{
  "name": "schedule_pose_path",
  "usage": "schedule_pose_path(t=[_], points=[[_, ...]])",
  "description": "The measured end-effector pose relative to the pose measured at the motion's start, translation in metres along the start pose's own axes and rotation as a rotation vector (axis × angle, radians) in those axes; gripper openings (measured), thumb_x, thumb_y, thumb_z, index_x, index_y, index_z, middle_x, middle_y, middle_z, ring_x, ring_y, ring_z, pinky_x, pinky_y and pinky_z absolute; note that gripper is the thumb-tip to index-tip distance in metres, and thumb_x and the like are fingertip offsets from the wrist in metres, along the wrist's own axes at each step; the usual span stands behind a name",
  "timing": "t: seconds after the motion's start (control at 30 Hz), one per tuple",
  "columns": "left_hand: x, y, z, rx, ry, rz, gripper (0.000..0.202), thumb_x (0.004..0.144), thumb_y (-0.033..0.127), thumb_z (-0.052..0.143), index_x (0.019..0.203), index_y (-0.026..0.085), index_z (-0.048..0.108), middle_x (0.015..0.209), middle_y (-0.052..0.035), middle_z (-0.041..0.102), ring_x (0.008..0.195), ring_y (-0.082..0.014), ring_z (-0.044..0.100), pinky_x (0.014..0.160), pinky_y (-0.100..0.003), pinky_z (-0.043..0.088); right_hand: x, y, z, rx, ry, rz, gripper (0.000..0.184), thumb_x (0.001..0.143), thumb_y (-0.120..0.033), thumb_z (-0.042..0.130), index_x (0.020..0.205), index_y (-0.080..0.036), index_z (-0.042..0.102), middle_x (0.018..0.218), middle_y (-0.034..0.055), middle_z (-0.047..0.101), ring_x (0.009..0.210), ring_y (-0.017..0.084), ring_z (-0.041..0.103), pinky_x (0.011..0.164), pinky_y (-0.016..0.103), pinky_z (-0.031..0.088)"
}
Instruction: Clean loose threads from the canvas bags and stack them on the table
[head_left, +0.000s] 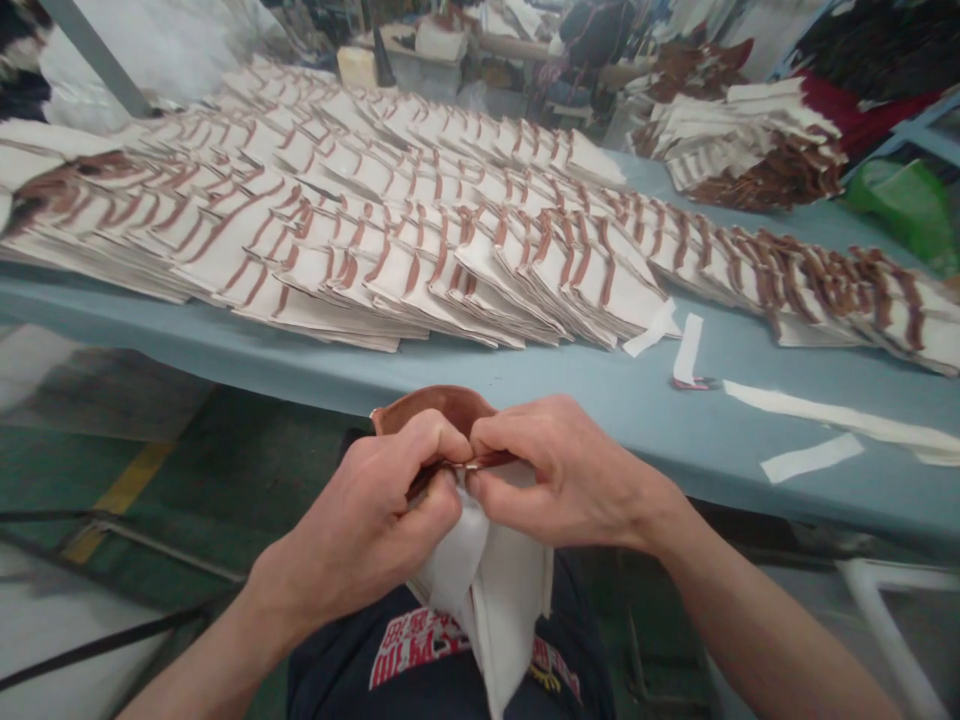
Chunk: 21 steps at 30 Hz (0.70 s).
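A sewn piece of white fabric with a brown band (439,405) hangs over my lap, its pale lower part (510,610) tapering to a point. My left hand (397,505) pinches the piece's brown edge between thumb and fingers. Close against it, my right hand (547,475) pinches the same edge, with the two thumbs almost meeting. Between the fingertips the exact spot they grip is partly hidden. Behind the hands, the brown band curves up near the table's front edge.
The blue table (322,365) carries long overlapping rows of white pieces with brown bands (450,250). White strips (810,458) and small thread snips (694,383) lie to the right. Further back are a stacked bundle (757,140) and a green bag (904,205).
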<state>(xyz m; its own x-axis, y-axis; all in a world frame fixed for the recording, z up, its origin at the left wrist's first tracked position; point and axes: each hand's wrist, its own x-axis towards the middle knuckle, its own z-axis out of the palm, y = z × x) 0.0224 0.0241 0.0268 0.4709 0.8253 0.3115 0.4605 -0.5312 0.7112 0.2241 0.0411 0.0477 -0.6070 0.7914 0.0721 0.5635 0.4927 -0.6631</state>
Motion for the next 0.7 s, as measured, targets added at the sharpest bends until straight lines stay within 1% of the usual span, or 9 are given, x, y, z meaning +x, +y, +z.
schedule_pose_path(t=[0.07, 0.2, 0.27, 0.33, 0.43, 0.5, 0.63, 0.7], points=[[-0.004, -0.006, 0.005, 0.014, 0.057, 0.071, 0.023, 0.083, 0.002, 0.047, 0.088, 0.020, 0.060, 0.072, 0.0053, 0.067, 0.060, -0.0086, 0.062, 0.059, -0.018, 0.045, 0.002, 0.005, 0.003, 0.187, -0.033, 0.003, 0.019, 0.079, -0.019, 0.055, 0.063, -0.020, 0.045, 0.059, -0.0075, 0.037, 0.054, 0.009, 0.032, 0.054, 0.027, 0.021], [-0.009, -0.022, 0.017, 0.015, 0.170, 0.257, 0.028, 0.082, -0.001, 0.049, 0.097, 0.020, 0.060, 0.079, 0.0019, 0.074, 0.068, -0.0099, 0.070, 0.067, -0.018, 0.052, 0.003, 0.018, 0.012, 0.643, -0.127, 0.069, 0.020, 0.080, -0.024, 0.060, 0.065, -0.020, 0.046, 0.061, -0.0078, 0.037, 0.056, 0.008, 0.031, 0.051, 0.023, 0.023], [-0.010, -0.028, 0.022, 0.017, 0.209, 0.326, 0.029, 0.082, -0.001, 0.050, 0.100, 0.020, 0.060, 0.079, 0.0011, 0.075, 0.068, -0.0105, 0.072, 0.068, -0.018, 0.054, 0.001, 0.022, 0.018, 0.851, -0.156, 0.121, 0.023, 0.082, -0.031, 0.064, 0.068, -0.019, 0.049, 0.062, -0.0075, 0.038, 0.055, 0.008, 0.030, 0.050, 0.022, 0.023], [-0.010, -0.031, 0.025, 0.012, 0.212, 0.337, 0.028, 0.083, -0.001, 0.051, 0.098, 0.019, 0.061, 0.075, 0.0011, 0.075, 0.064, -0.0105, 0.071, 0.065, -0.018, 0.054, -0.001, 0.023, 0.023, 1.004, -0.160, 0.172, 0.032, 0.086, -0.041, 0.066, 0.070, -0.019, 0.050, 0.061, -0.0074, 0.038, 0.053, 0.008, 0.029, 0.047, 0.022, 0.022], [-0.011, -0.034, 0.028, 0.003, 0.200, 0.338, 0.027, 0.085, -0.002, 0.050, 0.095, 0.018, 0.065, 0.072, -0.0003, 0.074, 0.060, -0.0100, 0.070, 0.060, -0.017, 0.053, -0.003, 0.022, 0.032, 1.138, -0.138, 0.194, 0.047, 0.093, -0.057, 0.061, 0.068, -0.019, 0.050, 0.059, -0.0065, 0.038, 0.050, 0.008, 0.029, 0.045, 0.021, 0.023], [-0.011, -0.035, 0.029, -0.014, 0.222, 0.355, 0.028, 0.085, -0.003, 0.050, 0.095, 0.018, 0.066, 0.072, -0.0006, 0.074, 0.058, -0.0093, 0.068, 0.058, -0.017, 0.051, -0.003, 0.019, 0.036, 1.189, -0.119, 0.210, 0.052, 0.093, -0.063, 0.060, 0.069, -0.018, 0.052, 0.059, -0.0061, 0.040, 0.049, 0.007, 0.029, 0.045, 0.021, 0.024], [-0.012, -0.033, 0.032, -0.077, 0.291, 0.349, 0.028, 0.083, -0.003, 0.051, 0.093, 0.020, 0.064, 0.062, 0.0038, 0.066, 0.049, -0.0080, 0.060, 0.052, -0.017, 0.046, -0.004, 0.014, 0.040, 1.233, -0.099, 0.274, 0.053, 0.088, -0.063, 0.070, 0.069, -0.019, 0.048, 0.061, -0.0075, 0.038, 0.051, 0.006, 0.027, 0.045, 0.020, 0.023], [-0.013, -0.028, 0.030, -0.051, 0.340, 0.340, 0.027, 0.082, -0.001, 0.053, 0.095, 0.020, 0.062, 0.064, 0.0039, 0.068, 0.050, -0.0082, 0.060, 0.054, -0.018, 0.046, -0.005, 0.012, 0.036, 1.189, -0.102, 0.257, 0.053, 0.088, -0.063, 0.070, 0.068, -0.020, 0.045, 0.062, -0.0074, 0.037, 0.053, 0.007, 0.027, 0.046, 0.020, 0.023]])
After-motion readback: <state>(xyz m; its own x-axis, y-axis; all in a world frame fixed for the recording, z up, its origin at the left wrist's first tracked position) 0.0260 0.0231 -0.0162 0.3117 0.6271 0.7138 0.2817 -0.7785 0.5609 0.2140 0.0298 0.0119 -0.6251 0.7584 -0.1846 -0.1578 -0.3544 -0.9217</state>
